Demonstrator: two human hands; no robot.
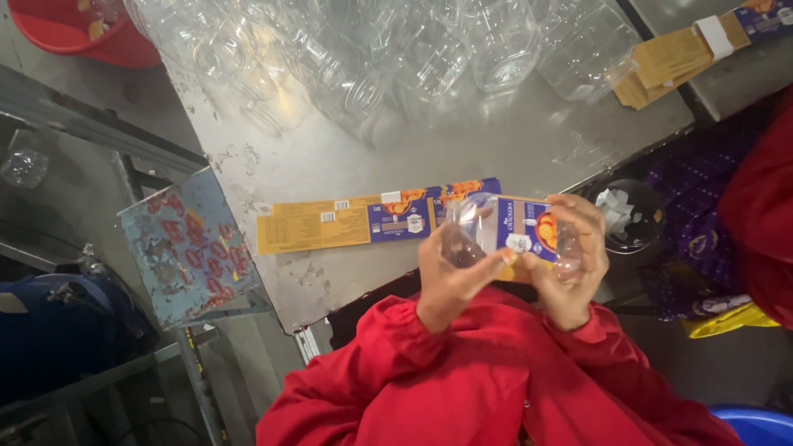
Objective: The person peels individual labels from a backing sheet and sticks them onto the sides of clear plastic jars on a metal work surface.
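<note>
Both my hands hold a clear plastic jar [472, 225] sideways over the near edge of a steel table [529, 140]. My left hand [450, 281] grips the jar's mouth end. My right hand [578, 268] grips its base end. A yellow, blue and orange label [522, 227] lies partly wrapped on the jar between my hands. A flat stack of the same labels [347, 221] lies on the table just left of the jar. My sleeves are red.
Several empty clear jars [396, 49] crowd the far side of the table. More label bundles [677, 58] lie at the far right. A red tub [83, 29] stands far left. A worn stool top [190, 244] stands left. Another person in red [764, 215] is at right.
</note>
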